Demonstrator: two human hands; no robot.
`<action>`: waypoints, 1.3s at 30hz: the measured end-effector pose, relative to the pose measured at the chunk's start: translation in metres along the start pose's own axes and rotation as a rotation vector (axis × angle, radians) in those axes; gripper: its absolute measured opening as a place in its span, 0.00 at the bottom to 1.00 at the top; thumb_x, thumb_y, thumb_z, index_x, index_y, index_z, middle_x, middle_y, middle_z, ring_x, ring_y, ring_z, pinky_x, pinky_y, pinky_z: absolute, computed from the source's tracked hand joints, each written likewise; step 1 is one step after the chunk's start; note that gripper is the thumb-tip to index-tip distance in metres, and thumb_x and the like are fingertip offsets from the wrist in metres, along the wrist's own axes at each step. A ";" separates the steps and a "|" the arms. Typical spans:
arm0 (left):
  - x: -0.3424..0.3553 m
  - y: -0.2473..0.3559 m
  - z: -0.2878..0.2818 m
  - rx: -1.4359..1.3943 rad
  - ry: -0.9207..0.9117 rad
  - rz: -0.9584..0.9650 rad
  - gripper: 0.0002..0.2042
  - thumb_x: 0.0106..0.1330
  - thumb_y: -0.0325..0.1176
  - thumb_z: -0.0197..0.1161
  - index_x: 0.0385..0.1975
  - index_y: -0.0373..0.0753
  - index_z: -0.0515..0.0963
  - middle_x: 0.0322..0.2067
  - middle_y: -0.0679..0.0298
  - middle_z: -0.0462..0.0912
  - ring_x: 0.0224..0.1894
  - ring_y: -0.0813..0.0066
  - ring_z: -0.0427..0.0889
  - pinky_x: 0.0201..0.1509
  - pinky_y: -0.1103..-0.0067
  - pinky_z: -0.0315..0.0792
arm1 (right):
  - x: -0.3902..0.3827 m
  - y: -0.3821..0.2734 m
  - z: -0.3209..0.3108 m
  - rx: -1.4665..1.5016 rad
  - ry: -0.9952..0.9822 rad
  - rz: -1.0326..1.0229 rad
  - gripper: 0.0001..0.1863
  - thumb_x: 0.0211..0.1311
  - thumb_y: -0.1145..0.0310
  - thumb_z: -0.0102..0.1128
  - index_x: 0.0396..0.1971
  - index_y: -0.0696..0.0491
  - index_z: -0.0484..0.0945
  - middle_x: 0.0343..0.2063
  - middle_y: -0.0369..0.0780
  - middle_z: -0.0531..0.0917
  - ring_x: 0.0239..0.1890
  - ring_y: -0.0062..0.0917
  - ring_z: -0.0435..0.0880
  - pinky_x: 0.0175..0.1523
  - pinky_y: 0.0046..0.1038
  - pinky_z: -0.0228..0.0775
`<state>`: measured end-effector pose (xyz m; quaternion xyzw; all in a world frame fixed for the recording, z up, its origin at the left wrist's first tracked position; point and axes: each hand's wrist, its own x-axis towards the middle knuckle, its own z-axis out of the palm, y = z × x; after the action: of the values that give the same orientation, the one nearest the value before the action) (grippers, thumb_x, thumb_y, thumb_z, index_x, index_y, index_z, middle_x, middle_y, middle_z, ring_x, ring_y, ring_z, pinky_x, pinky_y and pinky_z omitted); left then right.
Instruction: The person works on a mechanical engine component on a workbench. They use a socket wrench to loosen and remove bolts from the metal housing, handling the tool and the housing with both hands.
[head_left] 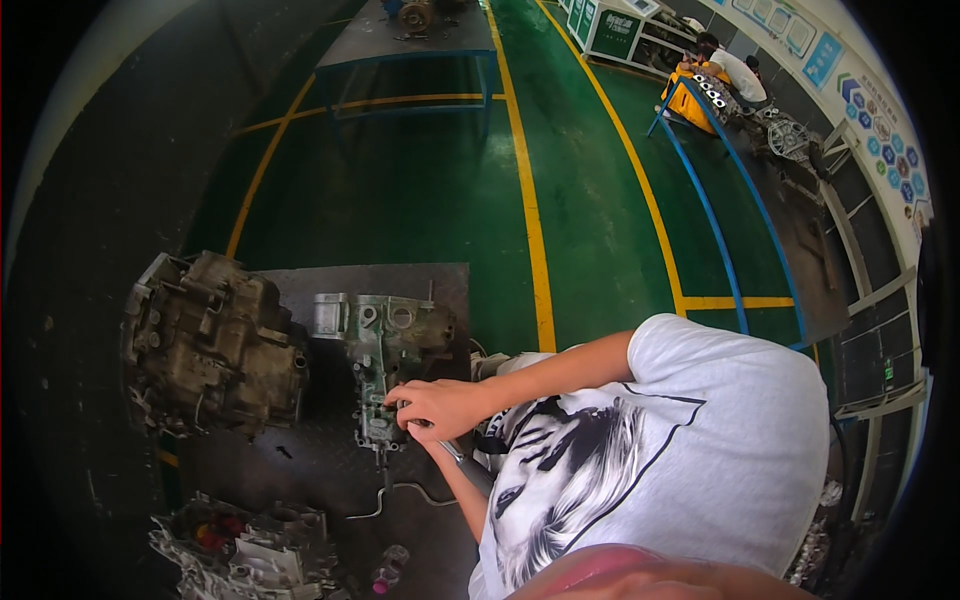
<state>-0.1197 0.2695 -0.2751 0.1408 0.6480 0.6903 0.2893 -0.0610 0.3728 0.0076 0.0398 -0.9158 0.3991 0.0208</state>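
A grey metal gearbox casing (385,350) with round openings and bolt holes lies on the dark bench. My right hand (438,408) is over its near side, fingers curled down against the casing; what they hold is hidden. Beneath it, my left forearm (462,497) reaches up, and the left hand is mostly covered by the right, its fingers out of sight. A silver rod-like piece with a dark grey length (470,466) slants beside the left wrist. Just below the casing, a thin bent metal rod (382,492) lies on the bench.
A big brown-stained gearbox (215,345) stands left of the casing. An open silver housing (265,550) and a small clear bottle (392,568) are at the bottom. Another bench (400,48) stands beyond; at far right a person (742,78) leans by a blue-framed table (790,262).
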 end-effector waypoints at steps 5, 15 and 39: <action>0.015 0.056 0.009 -0.970 -0.129 -0.516 0.16 0.70 0.43 0.40 0.46 0.41 0.72 0.45 0.62 0.77 0.46 0.66 0.78 0.49 0.71 0.73 | -0.011 -0.003 0.007 -0.058 0.304 0.277 0.26 0.48 0.61 0.61 0.49 0.53 0.69 0.50 0.49 0.70 0.43 0.43 0.78 0.39 0.38 0.75; 0.020 0.108 0.050 -0.920 0.191 -0.563 0.16 0.70 0.42 0.42 0.45 0.38 0.71 0.50 0.54 0.76 0.52 0.55 0.75 0.60 0.61 0.68 | 0.010 0.033 0.020 0.348 0.515 0.420 0.27 0.42 0.69 0.65 0.46 0.59 0.70 0.29 0.49 0.81 0.33 0.36 0.84 0.42 0.31 0.74; 0.019 0.064 0.040 -1.816 0.353 -0.597 0.11 0.70 0.34 0.52 0.38 0.30 0.71 0.35 0.56 0.78 0.37 0.67 0.78 0.42 0.75 0.76 | -0.052 0.003 -0.069 0.422 0.091 0.498 0.28 0.45 0.79 0.57 0.52 0.55 0.71 0.30 0.30 0.76 0.29 0.11 0.70 0.35 0.15 0.64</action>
<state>-0.1258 0.3141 -0.2110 -0.4118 -0.0883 0.8369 0.3495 -0.0086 0.4285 0.0485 -0.1997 -0.7928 0.5741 -0.0451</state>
